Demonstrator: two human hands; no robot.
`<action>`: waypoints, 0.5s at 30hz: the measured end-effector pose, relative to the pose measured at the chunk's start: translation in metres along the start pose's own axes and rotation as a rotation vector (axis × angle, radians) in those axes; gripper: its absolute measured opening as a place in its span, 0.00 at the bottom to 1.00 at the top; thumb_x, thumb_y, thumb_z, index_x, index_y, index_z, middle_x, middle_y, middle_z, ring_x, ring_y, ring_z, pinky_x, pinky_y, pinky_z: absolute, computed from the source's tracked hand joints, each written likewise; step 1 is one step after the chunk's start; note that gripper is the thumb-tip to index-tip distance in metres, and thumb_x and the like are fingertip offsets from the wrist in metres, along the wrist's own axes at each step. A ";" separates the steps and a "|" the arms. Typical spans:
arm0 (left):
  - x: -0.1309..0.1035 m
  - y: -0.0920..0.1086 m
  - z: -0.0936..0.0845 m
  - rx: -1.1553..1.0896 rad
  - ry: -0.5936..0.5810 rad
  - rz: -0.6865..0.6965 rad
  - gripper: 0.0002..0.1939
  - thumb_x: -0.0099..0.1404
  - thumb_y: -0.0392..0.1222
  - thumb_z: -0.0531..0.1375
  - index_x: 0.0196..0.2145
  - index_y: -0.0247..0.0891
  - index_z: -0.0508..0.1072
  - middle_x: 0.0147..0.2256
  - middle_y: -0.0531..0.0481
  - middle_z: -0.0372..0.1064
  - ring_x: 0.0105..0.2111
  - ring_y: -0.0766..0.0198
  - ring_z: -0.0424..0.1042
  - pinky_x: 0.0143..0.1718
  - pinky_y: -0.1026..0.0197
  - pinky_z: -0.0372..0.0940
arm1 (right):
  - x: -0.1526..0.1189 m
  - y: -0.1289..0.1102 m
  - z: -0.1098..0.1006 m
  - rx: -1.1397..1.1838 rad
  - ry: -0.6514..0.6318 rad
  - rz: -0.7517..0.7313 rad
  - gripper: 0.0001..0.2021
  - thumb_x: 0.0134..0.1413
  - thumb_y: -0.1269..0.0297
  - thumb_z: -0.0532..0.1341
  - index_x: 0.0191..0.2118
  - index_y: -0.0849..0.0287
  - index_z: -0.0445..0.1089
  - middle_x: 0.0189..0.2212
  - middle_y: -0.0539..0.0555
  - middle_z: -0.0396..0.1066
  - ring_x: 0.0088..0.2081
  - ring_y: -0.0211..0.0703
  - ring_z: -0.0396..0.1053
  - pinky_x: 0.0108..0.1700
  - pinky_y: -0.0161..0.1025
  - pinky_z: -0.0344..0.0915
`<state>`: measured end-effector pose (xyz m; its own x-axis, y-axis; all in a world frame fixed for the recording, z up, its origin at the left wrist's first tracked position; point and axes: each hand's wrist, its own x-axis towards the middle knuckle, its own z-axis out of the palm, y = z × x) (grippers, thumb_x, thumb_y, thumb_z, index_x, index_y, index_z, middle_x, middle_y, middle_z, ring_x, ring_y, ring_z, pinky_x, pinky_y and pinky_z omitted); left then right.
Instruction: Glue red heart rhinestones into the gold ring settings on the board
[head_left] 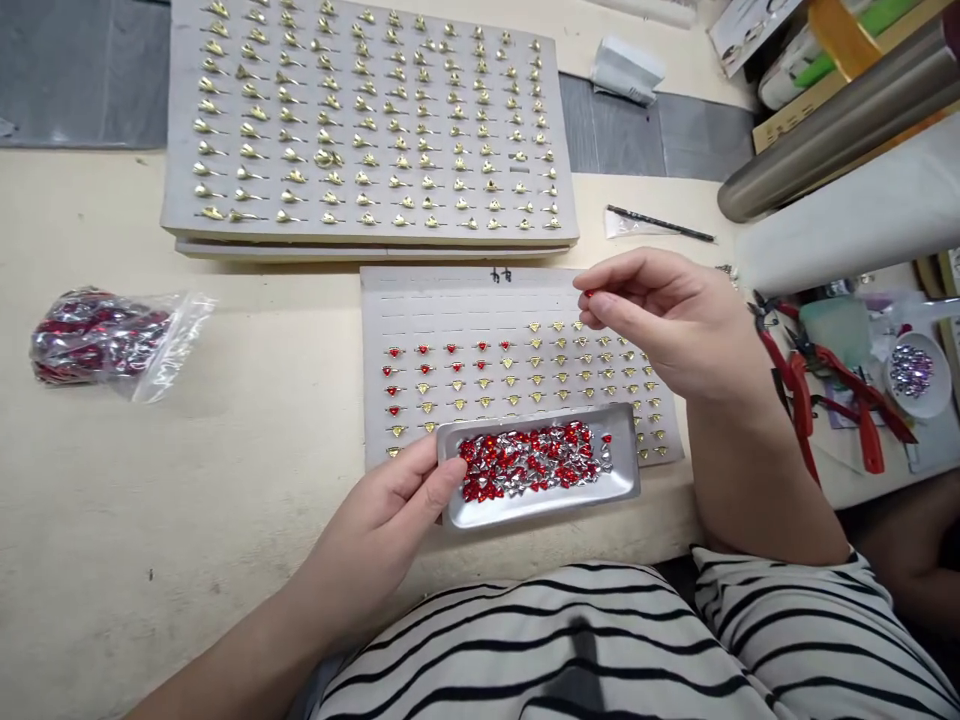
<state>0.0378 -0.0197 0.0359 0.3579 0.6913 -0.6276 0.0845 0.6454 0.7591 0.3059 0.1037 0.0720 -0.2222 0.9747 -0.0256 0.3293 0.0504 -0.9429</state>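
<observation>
My left hand (409, 500) grips the left end of a small metal tray (555, 508), thumb over its rim. Red heart-shaped rhinestones (525, 455) with silver backs lie heaped in it. Above the tray's right side, my right hand (660, 310) pinches a tiny red rhinestone (589, 293) between thumb and fingertips. Below both hands is a grey foam board (435, 300) with rows of gold rings (536, 378) stuck in its slits. Several rings at its left carry red hearts; the others that show are bare gold. The tray and right hand cover part of the board.
A larger foam board (375, 232) full of gold rings lies at the back, stacked on another. At left sits a plastic bag (120, 340) of red stones. Red-handled pliers (862, 410), a white bowl of stones (919, 375), a black pen-like stick (660, 223) and rolls (847, 120) are at right.
</observation>
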 end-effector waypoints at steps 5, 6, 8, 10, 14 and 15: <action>-0.002 0.000 0.000 -0.020 -0.010 0.013 0.19 0.75 0.60 0.57 0.53 0.48 0.76 0.55 0.53 0.76 0.53 0.59 0.71 0.56 0.60 0.65 | 0.000 0.000 0.002 0.061 -0.020 0.020 0.05 0.57 0.70 0.68 0.38 0.54 0.75 0.34 0.48 0.75 0.34 0.35 0.74 0.40 0.36 0.77; -0.002 -0.001 0.001 -0.021 -0.010 0.014 0.19 0.75 0.60 0.57 0.53 0.48 0.76 0.55 0.53 0.76 0.53 0.60 0.71 0.56 0.60 0.65 | 0.000 0.000 0.003 0.058 -0.027 0.024 0.05 0.57 0.70 0.68 0.38 0.54 0.74 0.33 0.48 0.75 0.34 0.35 0.74 0.40 0.36 0.77; -0.002 -0.001 0.001 -0.022 -0.008 0.023 0.19 0.74 0.61 0.57 0.51 0.48 0.76 0.53 0.53 0.77 0.51 0.60 0.72 0.55 0.61 0.66 | -0.001 0.002 0.004 0.044 -0.034 0.033 0.04 0.58 0.69 0.68 0.39 0.54 0.75 0.33 0.49 0.75 0.35 0.36 0.75 0.39 0.36 0.77; -0.002 0.000 0.001 -0.012 0.002 0.035 0.18 0.74 0.61 0.57 0.48 0.47 0.76 0.50 0.53 0.77 0.48 0.61 0.72 0.53 0.62 0.67 | -0.002 0.004 0.005 0.034 -0.030 0.036 0.04 0.58 0.69 0.68 0.39 0.55 0.76 0.33 0.49 0.75 0.35 0.36 0.75 0.39 0.36 0.77; 0.001 0.003 0.002 0.023 0.035 0.061 0.18 0.73 0.62 0.58 0.39 0.45 0.76 0.40 0.54 0.76 0.38 0.64 0.68 0.50 0.64 0.67 | -0.003 0.004 0.007 0.021 -0.025 0.044 0.05 0.58 0.69 0.69 0.40 0.55 0.76 0.35 0.50 0.76 0.36 0.36 0.76 0.43 0.38 0.78; 0.001 0.004 0.002 0.024 0.037 0.063 0.18 0.73 0.62 0.58 0.39 0.46 0.76 0.40 0.54 0.76 0.37 0.64 0.68 0.49 0.64 0.67 | -0.003 0.003 0.008 0.020 -0.025 0.045 0.05 0.58 0.69 0.69 0.40 0.55 0.76 0.35 0.50 0.77 0.37 0.37 0.76 0.44 0.38 0.78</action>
<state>0.0404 -0.0171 0.0384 0.3287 0.7421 -0.5842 0.0858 0.5925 0.8010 0.3000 0.0993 0.0663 -0.2301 0.9702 -0.0765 0.3212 0.0016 -0.9470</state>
